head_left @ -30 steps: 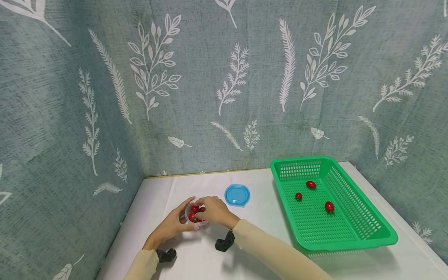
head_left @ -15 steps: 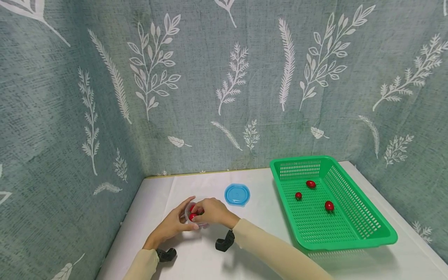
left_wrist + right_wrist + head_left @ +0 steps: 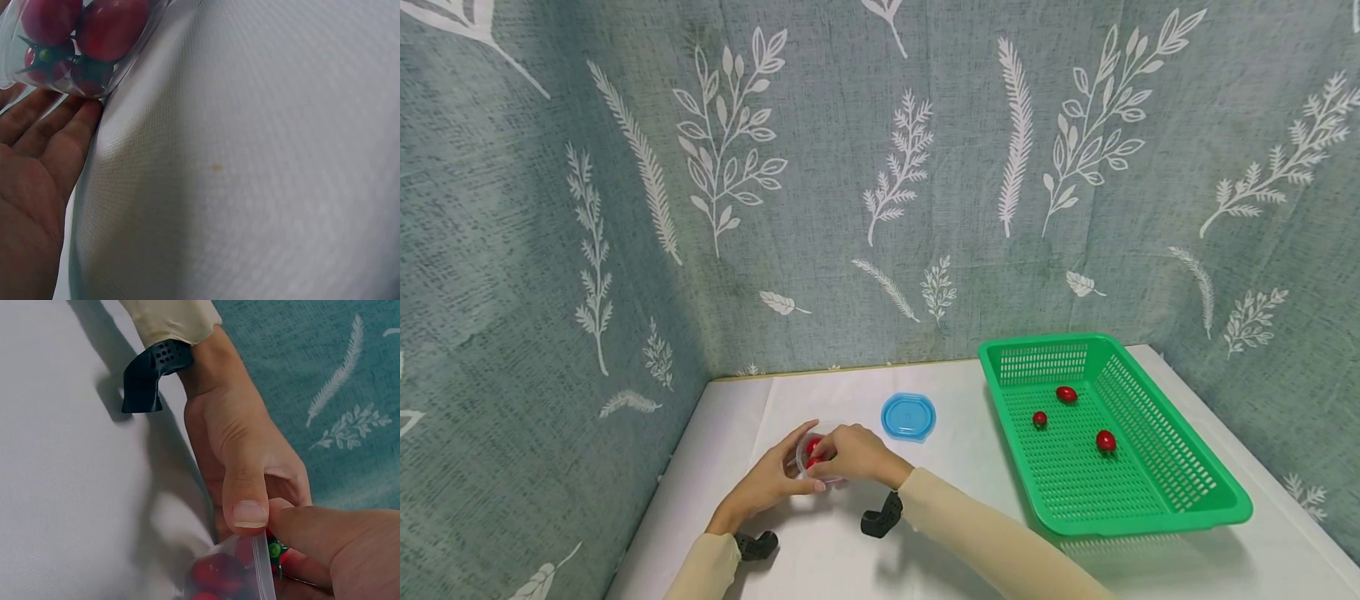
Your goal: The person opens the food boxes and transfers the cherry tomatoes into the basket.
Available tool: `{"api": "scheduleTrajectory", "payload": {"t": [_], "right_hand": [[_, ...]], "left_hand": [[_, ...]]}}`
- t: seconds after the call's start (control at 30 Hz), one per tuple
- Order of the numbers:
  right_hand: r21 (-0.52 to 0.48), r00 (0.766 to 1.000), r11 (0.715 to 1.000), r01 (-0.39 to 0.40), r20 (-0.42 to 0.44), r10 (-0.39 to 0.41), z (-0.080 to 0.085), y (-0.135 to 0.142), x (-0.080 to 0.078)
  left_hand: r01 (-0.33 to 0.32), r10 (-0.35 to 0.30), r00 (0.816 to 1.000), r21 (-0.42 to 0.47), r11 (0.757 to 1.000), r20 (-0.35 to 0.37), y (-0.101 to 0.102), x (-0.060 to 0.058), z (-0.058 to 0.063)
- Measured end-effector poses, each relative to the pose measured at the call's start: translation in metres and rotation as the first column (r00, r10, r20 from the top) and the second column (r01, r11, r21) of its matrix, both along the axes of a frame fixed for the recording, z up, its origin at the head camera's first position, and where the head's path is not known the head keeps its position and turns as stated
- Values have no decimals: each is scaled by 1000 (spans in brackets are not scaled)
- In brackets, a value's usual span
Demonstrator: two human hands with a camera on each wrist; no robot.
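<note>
My left hand (image 3: 769, 482) holds a small clear plastic tub (image 3: 801, 471) on the table, thumb on the near side and fingers behind. Several red cherry tomatoes (image 3: 114, 28) with green stems show through its wall in the left wrist view. My right hand (image 3: 859, 454) reaches over the rim from the right, its thumb and fingers bent down into the tub. In the right wrist view these fingers close around a cherry tomato (image 3: 277, 551) with a green stem at the rim; they hide most of it. The left thumb (image 3: 245, 500) presses the tub's outside.
A blue lid (image 3: 908, 417) lies flat behind the tub. To the right stands a green perforated basket (image 3: 1120, 500) with three red tomatoes (image 3: 1106, 442) spread on its floor. Patterned grey-green cloth (image 3: 850, 208) hangs behind and to the left of the white table (image 3: 955, 500).
My right fingers have shifted a little toward the near left inside the tub and now cover more of the tomatoes. The left hand, tub, lid and basket stay put.
</note>
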State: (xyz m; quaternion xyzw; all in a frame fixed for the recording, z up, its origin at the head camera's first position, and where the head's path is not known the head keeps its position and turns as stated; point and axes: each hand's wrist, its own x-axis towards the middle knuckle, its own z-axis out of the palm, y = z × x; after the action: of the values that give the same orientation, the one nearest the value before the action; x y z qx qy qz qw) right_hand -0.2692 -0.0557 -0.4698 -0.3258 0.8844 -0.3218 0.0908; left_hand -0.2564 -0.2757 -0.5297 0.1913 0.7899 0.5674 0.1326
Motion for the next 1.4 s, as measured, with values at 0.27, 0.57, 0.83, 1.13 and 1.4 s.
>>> {"api": "scheduleTrajectory", "payload": {"t": [0.27, 0.57, 0.83, 1.13, 1.4], "right_hand": [[-14, 1000, 1000, 14, 10, -14, 0, 1, 0], [-36, 1000, 999, -25, 15, 25, 3, 4, 0], [4, 999, 1000, -29, -29, 29, 2, 5, 1], [-19, 997, 1000, -6, -80, 4, 2, 12, -5], [-59, 995, 998, -2, -101, -4, 11, 19, -5]], "left_hand": [[-15, 15, 1000, -20, 1000, -10, 1, 0, 0], [-40, 41, 999, -25, 999, 13, 3, -1, -1], [-37, 38, 999, -37, 999, 13, 3, -2, 0], [-54, 55, 998, -57, 997, 17, 3, -1, 1], [-62, 63, 998, -65, 996, 19, 3, 0, 2]]}}
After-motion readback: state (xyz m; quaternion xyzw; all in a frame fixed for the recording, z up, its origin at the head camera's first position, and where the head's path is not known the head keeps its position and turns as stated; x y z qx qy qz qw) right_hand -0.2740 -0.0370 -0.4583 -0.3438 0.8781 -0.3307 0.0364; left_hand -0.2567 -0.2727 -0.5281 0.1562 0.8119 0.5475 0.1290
